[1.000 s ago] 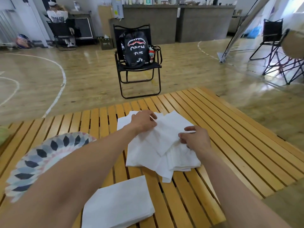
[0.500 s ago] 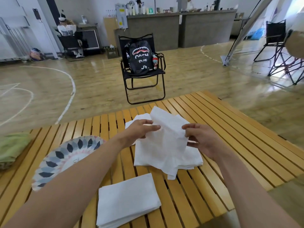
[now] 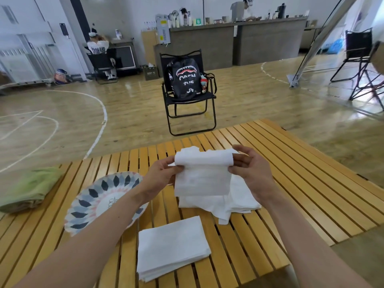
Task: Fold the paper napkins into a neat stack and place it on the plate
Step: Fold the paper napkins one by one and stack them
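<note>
Middle of the frame, head view: one napkin [image 3: 202, 177] is up off the desk [image 3: 301, 194], stretched flat between both hands with its top edge rolled over.
Left hand [image 3: 164, 173]: pinches the napkin's left edge between thumb and fingers.
Right hand [image 3: 251, 173]: grips the upper right corner, with the thumb in front and the fingers curled behind.
What changed: a second ago both hands were low on the loose pile [image 3: 239, 200], working at its top sheet. Half a second ago that sheet was rising, open and skewed. Now it hangs clear of the pile, squared up, with a first fold starting along the top.
Loose pile: it lies rumpled on the desk, right under the held napkin and spreading to its right. Several sheets there are not yet folded.
Folded stack [image 3: 172, 246]: it sits at lower centre near the front edge of the desk, apart from the loose pile. It is just beside the plate, not on it.
Plate [image 3: 116, 181]: it is at lower left, patterned, and partly hidden by the left forearm. No napkins show on the visible part.
Meaning for the task: from where I stand, this looks like mid-fold on one more sheet. The rest of the pile remains to be folded, and the move to the plate has not been made.
Left edge of the frame: a green cloth [image 3: 29, 188] lies on the desk.
</note>
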### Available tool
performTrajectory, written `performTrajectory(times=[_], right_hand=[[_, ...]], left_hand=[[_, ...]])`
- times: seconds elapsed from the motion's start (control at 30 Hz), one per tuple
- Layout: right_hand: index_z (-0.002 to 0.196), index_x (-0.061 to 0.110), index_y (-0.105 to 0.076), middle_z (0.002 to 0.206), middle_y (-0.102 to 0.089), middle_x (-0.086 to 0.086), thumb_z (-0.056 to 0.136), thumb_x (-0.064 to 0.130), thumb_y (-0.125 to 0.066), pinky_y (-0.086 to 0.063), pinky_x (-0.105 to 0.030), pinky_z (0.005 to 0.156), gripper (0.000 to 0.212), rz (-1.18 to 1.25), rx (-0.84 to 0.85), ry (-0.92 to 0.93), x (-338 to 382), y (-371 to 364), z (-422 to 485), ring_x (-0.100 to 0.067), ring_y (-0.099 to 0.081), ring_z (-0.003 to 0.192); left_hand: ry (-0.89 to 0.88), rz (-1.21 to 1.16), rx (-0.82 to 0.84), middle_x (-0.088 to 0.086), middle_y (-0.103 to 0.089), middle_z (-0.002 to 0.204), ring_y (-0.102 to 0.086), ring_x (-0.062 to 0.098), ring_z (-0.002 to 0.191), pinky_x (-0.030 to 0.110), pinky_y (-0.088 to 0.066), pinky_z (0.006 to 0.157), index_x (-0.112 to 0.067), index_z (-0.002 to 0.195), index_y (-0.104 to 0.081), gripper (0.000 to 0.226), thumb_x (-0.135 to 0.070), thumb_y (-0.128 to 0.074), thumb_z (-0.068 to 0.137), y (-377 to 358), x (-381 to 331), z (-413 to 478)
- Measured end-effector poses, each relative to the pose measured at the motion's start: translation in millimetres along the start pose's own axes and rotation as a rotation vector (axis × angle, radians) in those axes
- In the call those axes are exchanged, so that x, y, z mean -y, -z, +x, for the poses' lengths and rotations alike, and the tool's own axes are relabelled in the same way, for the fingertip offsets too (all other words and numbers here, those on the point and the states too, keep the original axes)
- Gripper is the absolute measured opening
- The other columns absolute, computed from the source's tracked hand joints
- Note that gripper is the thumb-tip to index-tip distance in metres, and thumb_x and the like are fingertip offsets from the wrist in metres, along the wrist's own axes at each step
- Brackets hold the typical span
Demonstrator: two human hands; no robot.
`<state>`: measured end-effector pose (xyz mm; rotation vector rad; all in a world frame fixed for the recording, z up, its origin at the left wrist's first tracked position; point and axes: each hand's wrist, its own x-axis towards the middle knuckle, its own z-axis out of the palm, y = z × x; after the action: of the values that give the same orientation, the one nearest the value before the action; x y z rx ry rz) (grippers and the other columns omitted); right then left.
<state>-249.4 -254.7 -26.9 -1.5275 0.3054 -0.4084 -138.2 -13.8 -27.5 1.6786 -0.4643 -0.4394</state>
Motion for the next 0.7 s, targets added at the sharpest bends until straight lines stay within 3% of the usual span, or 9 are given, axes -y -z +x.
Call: performTrajectory(times=[0.07,0.2,0.3,0.37,0.4,0.57,0.7], right_hand=[[0.120,0.017,-0.065,0.097,-0.078,-0.006,0.081,-0.022,-0.059,-0.054,-0.034,0.092,0.055,0.075,0.056,0.008,1,0,-2,-0.017,-0.072,0.091],[0.114,0.008,-0.066,0.098,-0.076,-0.013,0.088,-0.019,-0.052,-0.055,-0.039,0.094,0.039,0.268,0.039,-0.075,1,-5,-6,-0.021,-0.069,0.084],[0.112,0.012,-0.069,0.111,-0.074,-0.007,0.095,0.013,-0.065,-0.057,-0.041,0.093,0.018,0.181,0.051,-0.139,-2,-16,-8,-0.023,-0.070,0.103],[0.117,0.018,-0.069,0.115,-0.073,0.001,0.082,0.042,-0.076,-0.053,-0.042,0.096,0.043,0.058,0.189,-0.193,-3,-21,-11,-0.017,-0.067,0.110],[0.120,0.020,-0.068,0.115,-0.074,0.004,0.077,0.047,-0.078,-0.051,-0.041,0.098,0.052,-0.003,0.246,-0.208,-4,-24,-13,-0.014,-0.066,0.112],[0.120,0.026,-0.069,0.109,-0.074,0.006,0.083,0.031,-0.079,-0.053,-0.034,0.097,0.039,-0.162,0.327,-0.200,-9,-31,-15,-0.011,-0.065,0.109],[0.125,0.028,-0.063,0.115,-0.070,0.005,0.084,0.041,-0.077,-0.054,-0.027,0.084,0.046,-0.226,0.399,-0.221,-11,-41,-18,-0.012,-0.063,0.110]], left_hand=[[-0.044,0.014,-0.013,0.004,-0.072,0.114,-0.070,0.022,0.103,0.037,-0.059,0.083,-0.016,0.121,-0.067,0.029,-0.005,-0.049,0.101,4,0,-8],[-0.070,0.052,-0.028,0.004,-0.063,0.098,-0.062,0.022,0.090,0.025,-0.054,0.063,-0.009,0.079,-0.063,0.036,0.007,-0.038,0.100,14,-2,-20],[-0.082,0.065,0.000,0.004,-0.061,0.096,-0.061,0.017,0.087,0.027,-0.051,0.062,-0.009,0.075,-0.060,0.039,0.010,-0.035,0.098,16,-4,-26],[-0.081,0.055,0.001,0.003,-0.061,0.092,-0.061,0.014,0.079,0.022,-0.049,0.057,-0.008,0.075,-0.059,0.039,0.009,-0.035,0.100,16,-7,-29],[-0.082,0.047,0.003,0.004,-0.062,0.090,-0.060,0.015,0.077,0.021,-0.048,0.055,-0.008,0.076,-0.059,0.038,0.008,-0.035,0.101,15,-8,-30],[-0.052,-0.048,0.005,0.005,-0.061,0.086,-0.057,0.023,0.075,0.021,-0.042,0.049,-0.010,0.077,-0.056,0.034,0.003,-0.038,0.102,21,-11,-36],[0.047,-0.159,0.044,0.009,-0.063,0.093,-0.063,0.023,0.077,0.021,-0.042,0.045,-0.013,0.077,-0.055,0.031,-0.002,-0.039,0.102,26,-16,-44]])
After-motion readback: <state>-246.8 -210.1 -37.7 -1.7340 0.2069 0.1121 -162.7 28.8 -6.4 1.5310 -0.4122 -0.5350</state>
